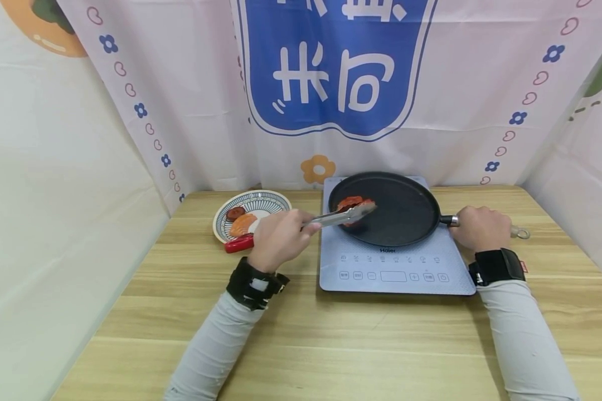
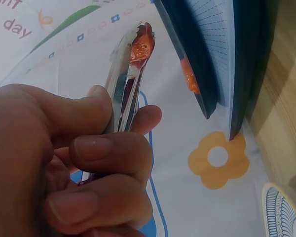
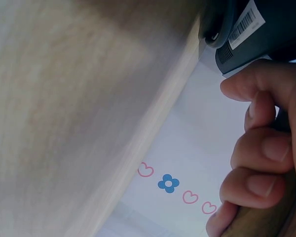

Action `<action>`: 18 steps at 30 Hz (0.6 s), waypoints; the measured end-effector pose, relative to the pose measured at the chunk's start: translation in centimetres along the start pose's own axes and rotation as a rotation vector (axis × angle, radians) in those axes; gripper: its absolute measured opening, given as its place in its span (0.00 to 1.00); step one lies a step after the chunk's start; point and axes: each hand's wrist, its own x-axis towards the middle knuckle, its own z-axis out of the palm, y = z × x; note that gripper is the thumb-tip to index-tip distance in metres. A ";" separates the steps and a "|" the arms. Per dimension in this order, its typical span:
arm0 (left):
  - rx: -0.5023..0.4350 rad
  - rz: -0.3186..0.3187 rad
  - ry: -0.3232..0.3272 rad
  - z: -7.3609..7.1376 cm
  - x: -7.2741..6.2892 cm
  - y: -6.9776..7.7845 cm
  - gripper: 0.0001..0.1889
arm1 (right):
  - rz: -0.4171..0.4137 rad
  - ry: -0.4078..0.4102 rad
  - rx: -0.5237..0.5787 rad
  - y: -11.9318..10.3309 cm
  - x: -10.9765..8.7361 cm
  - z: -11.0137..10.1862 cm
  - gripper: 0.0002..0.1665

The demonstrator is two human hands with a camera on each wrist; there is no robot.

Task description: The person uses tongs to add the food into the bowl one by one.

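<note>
Currently | tongs [image 1: 337, 218] over pan [image 1: 398, 207], left edge | open surface rightward

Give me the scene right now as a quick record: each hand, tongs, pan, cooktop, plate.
left hand: grips the tongs
tongs: metal, red-handled; tips over the pan's left part, at reddish food
right hand: grips the pan's handle
pan: black, on the cooktop
cooktop: light-coloured, controls along its near side
plate: left of the cooktop, holds two food pieces
</note>
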 end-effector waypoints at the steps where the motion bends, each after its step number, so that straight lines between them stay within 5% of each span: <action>1: 0.001 0.000 -0.003 0.1 0.1 0.1 0.14 | 0.000 -0.003 0.001 0.0 0.0 0.0 0.20; 18: -0.004 0.021 -0.018 1.3 1.1 0.3 0.14 | 0.004 -0.004 0.000 0.0 0.0 0.1 0.20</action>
